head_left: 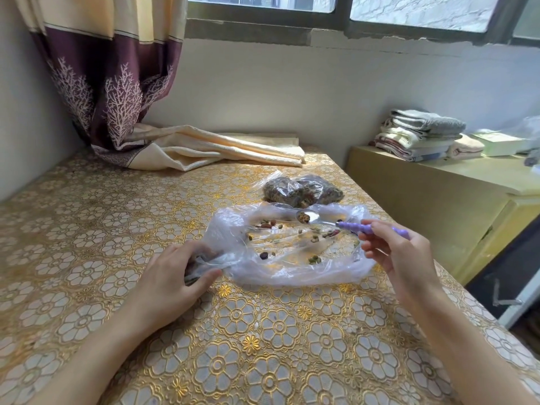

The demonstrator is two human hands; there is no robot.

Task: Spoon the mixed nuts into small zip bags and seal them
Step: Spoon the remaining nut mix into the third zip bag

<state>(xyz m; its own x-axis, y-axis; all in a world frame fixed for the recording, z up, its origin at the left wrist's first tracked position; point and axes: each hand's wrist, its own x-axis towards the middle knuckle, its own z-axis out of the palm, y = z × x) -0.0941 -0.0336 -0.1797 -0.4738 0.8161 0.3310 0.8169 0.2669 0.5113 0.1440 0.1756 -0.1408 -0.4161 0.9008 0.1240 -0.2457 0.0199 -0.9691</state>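
A large clear plastic bag (292, 267) lies spread on the table with a few loose mixed nuts (315, 259) scattered inside. My left hand (172, 276) pinches the bag's left edge; something small may be tucked under the fingers, but I cannot tell what. My right hand (397, 252) grips the purple handle of a spoon (350, 226). Its metal bowl reaches into the bag and carries a few nuts. Behind the big bag sit two filled small zip bags (304, 190) of nuts, side by side.
The table (87, 229) wears a gold floral cloth. A curtain (117, 92) hangs at the back left, its cream end lying on the table. To the right stands a yellow cabinet (438, 194) with folded towels (420, 135) and a white box.
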